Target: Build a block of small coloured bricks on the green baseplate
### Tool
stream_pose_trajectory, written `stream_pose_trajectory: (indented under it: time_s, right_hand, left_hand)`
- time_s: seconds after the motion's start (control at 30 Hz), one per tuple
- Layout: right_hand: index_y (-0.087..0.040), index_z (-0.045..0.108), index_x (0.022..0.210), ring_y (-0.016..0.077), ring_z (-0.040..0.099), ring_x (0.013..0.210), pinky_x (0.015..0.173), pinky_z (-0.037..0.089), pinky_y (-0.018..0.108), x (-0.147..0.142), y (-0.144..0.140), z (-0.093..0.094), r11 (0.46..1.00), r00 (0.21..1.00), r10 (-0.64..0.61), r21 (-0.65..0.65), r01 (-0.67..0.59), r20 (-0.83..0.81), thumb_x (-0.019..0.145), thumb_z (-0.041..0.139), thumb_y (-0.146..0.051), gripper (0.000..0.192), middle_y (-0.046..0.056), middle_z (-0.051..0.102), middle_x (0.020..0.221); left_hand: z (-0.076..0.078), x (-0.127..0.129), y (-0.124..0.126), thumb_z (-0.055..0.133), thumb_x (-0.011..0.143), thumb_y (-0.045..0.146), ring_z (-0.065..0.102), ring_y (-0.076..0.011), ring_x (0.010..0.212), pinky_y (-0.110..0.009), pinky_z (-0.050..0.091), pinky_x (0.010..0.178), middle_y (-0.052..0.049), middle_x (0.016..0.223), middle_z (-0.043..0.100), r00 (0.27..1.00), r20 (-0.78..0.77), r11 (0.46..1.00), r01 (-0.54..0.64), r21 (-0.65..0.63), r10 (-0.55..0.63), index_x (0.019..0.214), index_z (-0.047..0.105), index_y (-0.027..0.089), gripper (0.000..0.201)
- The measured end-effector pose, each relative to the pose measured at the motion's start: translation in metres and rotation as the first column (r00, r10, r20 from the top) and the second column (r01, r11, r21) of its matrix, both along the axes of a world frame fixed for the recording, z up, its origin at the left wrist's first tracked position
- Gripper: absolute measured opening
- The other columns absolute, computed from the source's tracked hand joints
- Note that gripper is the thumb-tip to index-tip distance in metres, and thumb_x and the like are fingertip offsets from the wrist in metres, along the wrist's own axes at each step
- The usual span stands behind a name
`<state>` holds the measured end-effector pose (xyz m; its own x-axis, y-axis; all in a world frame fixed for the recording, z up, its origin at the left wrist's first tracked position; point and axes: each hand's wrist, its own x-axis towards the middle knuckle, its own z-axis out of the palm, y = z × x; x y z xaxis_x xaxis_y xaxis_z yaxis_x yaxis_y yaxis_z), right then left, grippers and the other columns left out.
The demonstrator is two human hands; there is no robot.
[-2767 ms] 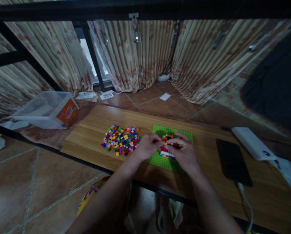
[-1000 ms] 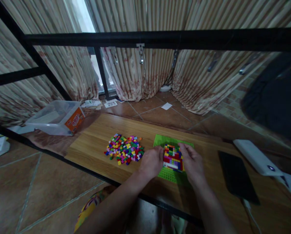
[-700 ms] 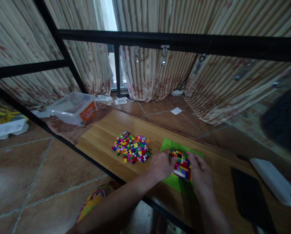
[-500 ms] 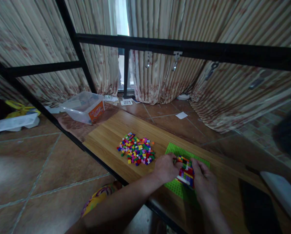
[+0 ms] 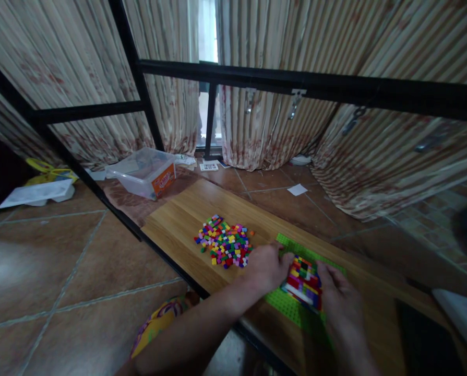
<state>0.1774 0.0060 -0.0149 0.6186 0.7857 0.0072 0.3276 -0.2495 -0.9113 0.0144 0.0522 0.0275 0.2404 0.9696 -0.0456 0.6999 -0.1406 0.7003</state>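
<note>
A block of multicoloured toy bricks (image 5: 304,283), with red, yellow, purple and white pieces on top, is at the green studded baseplate (image 5: 286,308). Whether it is pressed onto the plate or held just above it, I cannot tell. My left hand (image 5: 266,267) has its thumb and bent fingers at the block's left edge. On the opposite side, my right hand (image 5: 340,300) grips the right edge, thumb hidden from clear view. Left of the plate lies a loose pile of small coloured bricks (image 5: 225,243).
Everything rests on a wooden tabletop (image 5: 202,198) with a dark front edge. A clear plastic bin (image 5: 139,175) with an orange label stands beyond its left end. A dark flat panel (image 5: 427,334) and a pale slab (image 5: 458,316) lie at right. Black metal bars (image 5: 256,75) cross behind.
The view has shifted slightly, so the scene sits further right. My left hand has drawn a little left relative to the plate, and more of the brick block's top shows.
</note>
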Motion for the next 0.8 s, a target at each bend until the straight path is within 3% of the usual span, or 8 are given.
stream_pose_trajectory:
  time_s: [0.13, 0.3, 0.63, 0.8]
  right_hand:
    - [-0.017, 0.07, 0.104, 0.0249, 0.068, 0.08, 0.068, 0.053, 0.034, 0.003, 0.0, -0.002, 0.998, 0.995, -0.037, -0.059, 0.032, -0.088, 0.073, 0.059, -0.066, 0.059, 0.01, 0.074, 0.095]
    - [-0.017, 0.07, 0.105, 0.0261, 0.068, 0.087, 0.073, 0.054, 0.036, 0.005, -0.001, 0.0, 0.999, 0.993, -0.014, -0.043, 0.009, -0.114, 0.071, 0.062, -0.064, 0.058, 0.01, 0.073, 0.101]
    - [-0.018, 0.071, 0.097, 0.026, 0.068, 0.088, 0.078, 0.052, 0.038, 0.002, 0.002, 0.002, 1.0, 0.994, -0.018, -0.01, 0.017, -0.104, 0.069, 0.065, -0.059, 0.05, 0.01, 0.074, 0.098]
    - [-0.017, 0.071, 0.093, 0.0251, 0.067, 0.088, 0.082, 0.05, 0.039, 0.002, 0.003, 0.013, 0.989, 0.989, -0.085, 0.109, 0.098, -0.117, 0.069, 0.065, -0.056, 0.045, 0.009, 0.074, 0.094]
  left_hand:
    - [0.012, -0.045, 0.028, 0.045, 0.089, 0.03, 0.068, -0.0193, 0.087, -0.028, 0.05, 0.079, -0.007, 0.092, 0.073, 0.982, -0.141, 0.988, -0.115, 0.099, 0.128, 0.098, 0.068, 0.02, 0.027]
    - [0.011, -0.092, 0.043, 0.058, 0.078, 0.024, 0.066, -0.0231, 0.097, -0.029, 0.048, 0.084, -0.008, 0.092, 0.072, 0.908, -0.367, 0.979, -0.175, 0.102, 0.201, 0.091, 0.068, 0.02, 0.017]
    - [0.002, -0.089, 0.044, 0.046, 0.082, 0.012, 0.065, -0.0261, 0.101, -0.032, 0.048, 0.084, -0.015, 0.101, 0.07, 0.861, -0.478, 0.985, -0.163, 0.064, 0.174, 0.093, 0.067, 0.015, 0.024]
    - [0.008, -0.082, 0.044, 0.045, 0.083, 0.013, 0.065, -0.0204, 0.09, -0.028, 0.046, 0.08, -0.009, 0.089, 0.07, 0.942, -0.327, 0.993, -0.036, 0.115, 0.072, 0.085, 0.063, 0.016, 0.019]
